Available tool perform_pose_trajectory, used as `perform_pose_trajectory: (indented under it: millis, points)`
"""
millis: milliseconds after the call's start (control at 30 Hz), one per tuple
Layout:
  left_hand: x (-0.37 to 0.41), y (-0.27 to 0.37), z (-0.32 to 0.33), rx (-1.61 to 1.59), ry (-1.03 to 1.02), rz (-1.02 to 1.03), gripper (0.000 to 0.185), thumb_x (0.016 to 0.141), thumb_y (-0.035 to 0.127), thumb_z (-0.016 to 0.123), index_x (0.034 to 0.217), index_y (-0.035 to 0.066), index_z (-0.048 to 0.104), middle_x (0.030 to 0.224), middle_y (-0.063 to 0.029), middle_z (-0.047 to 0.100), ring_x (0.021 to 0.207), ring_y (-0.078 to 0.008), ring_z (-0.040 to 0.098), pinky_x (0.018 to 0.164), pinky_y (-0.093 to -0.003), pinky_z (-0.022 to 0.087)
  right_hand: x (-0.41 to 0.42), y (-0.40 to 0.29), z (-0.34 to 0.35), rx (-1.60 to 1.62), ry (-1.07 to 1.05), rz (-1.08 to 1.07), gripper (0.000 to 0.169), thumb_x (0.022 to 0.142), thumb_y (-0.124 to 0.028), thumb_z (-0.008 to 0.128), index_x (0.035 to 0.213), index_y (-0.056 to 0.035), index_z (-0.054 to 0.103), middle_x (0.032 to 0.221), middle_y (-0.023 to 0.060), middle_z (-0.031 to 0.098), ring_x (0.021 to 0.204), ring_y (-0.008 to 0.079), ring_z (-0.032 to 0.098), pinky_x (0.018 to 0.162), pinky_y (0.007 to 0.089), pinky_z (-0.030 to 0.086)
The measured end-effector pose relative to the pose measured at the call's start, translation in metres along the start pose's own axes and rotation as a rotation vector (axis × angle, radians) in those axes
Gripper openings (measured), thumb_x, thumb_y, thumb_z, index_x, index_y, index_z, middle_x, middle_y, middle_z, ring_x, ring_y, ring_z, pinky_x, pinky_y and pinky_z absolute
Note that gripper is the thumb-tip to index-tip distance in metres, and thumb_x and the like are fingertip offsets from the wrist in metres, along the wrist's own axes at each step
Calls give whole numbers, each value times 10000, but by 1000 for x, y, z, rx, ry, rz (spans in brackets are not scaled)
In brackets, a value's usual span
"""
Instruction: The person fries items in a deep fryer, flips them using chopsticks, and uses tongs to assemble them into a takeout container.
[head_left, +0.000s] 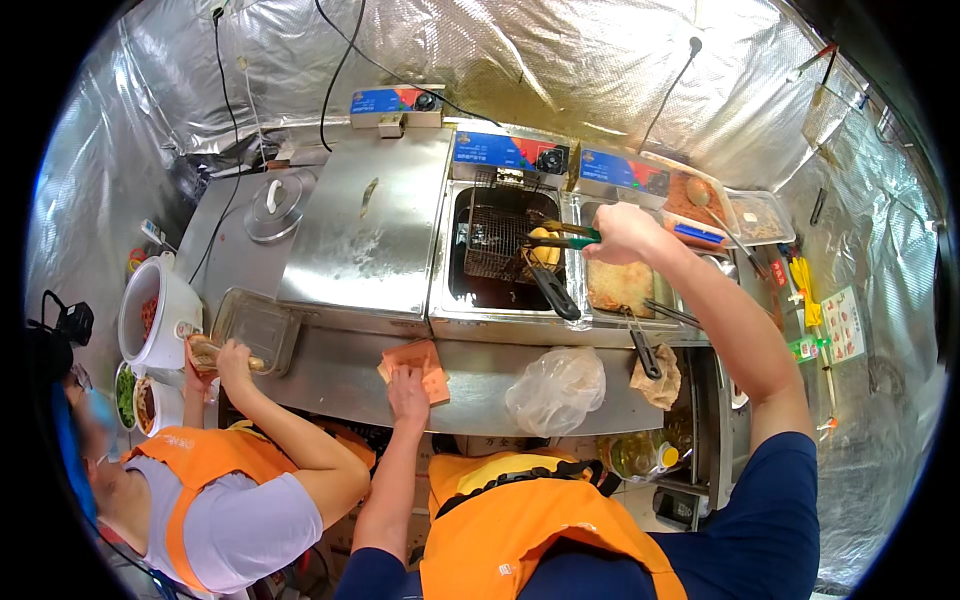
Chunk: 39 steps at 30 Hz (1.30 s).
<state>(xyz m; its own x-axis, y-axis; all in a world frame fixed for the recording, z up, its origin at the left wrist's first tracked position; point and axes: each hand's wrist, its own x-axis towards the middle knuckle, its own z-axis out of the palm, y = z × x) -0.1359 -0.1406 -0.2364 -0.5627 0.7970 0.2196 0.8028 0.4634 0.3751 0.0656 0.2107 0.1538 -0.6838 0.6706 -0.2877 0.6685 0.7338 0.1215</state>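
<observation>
My right hand (630, 234) grips green-handled tongs (574, 234) above the deep fryer at the centre. The tong tips are at yellow fried food (545, 247) on the right side of the wire fry basket (491, 236); whether they pinch it is not clear. This basket, with its black handle (556, 292), sits over dark oil (499, 294). Down on the steel counter (469, 375), my left hand (409, 397) has its bent fingers on a small pile of orange paper bags (424, 360) and appears to grip the top one. A crumpled clear plastic bag (559, 390) lies to the right.
At left a co-worker's hands (234, 364) hold a filled bun (206, 352) beside a clear tray (259, 330). White tubs (180, 300) stand there. Right of the fryer are a golden crumbed slab (619, 285), a second basket handle (645, 352), and a tray of red sauce (686, 199).
</observation>
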Motion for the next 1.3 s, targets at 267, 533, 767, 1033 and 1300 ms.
perform_pose_trajectory:
  millis: [267, 533, 767, 1033, 1300]
  points:
    - [3, -2, 5, 14, 50, -7, 134, 857, 63, 650, 957, 56, 738, 1044, -112, 641, 1076, -338, 613, 869, -474, 535, 17, 1, 10, 195, -240, -22, 370, 906, -361, 785, 946, 8, 788, 758, 138, 760, 739, 265, 753, 722, 396, 608]
    - [2, -6, 6, -17, -4, -2, 95, 877, 126, 702, 945, 68, 733, 1027, -98, 666, 1064, -327, 619, 882, -453, 535, 24, 29, 60, 415, -87, 26, 289, 950, -286, 771, 1029, -10, 804, 721, 74, 719, 632, 143, 696, 596, 332, 557]
    - [3, -14, 1, -205, 81, -12, 94, 886, 116, 743, 963, 67, 721, 988, -126, 705, 1005, -358, 645, 896, -453, 541, 6, 37, 97, 650, 44, 71, 306, 941, -336, 755, 1047, -55, 813, 783, 115, 745, 722, 225, 708, 726, 408, 542]
    - [-8, -1, -42, -374, 300, -120, 86, 958, 81, 663, 1013, 26, 698, 983, -188, 694, 952, -404, 659, 829, -473, 540, -140, -10, 12, 1121, 366, -32, 384, 997, -125, 675, 1364, -15, 704, 769, -54, 623, 659, 25, 524, 588, 232, 425]
    - [-2, 62, -103, -542, 512, -48, 141, 949, -35, 684, 1084, 5, 698, 1037, -151, 709, 924, -330, 688, 801, -370, 561, -201, -83, 113, 1245, -24, -76, 403, 963, -152, 742, 1334, -3, 693, 818, 52, 699, 748, 65, 586, 669, 256, 492]
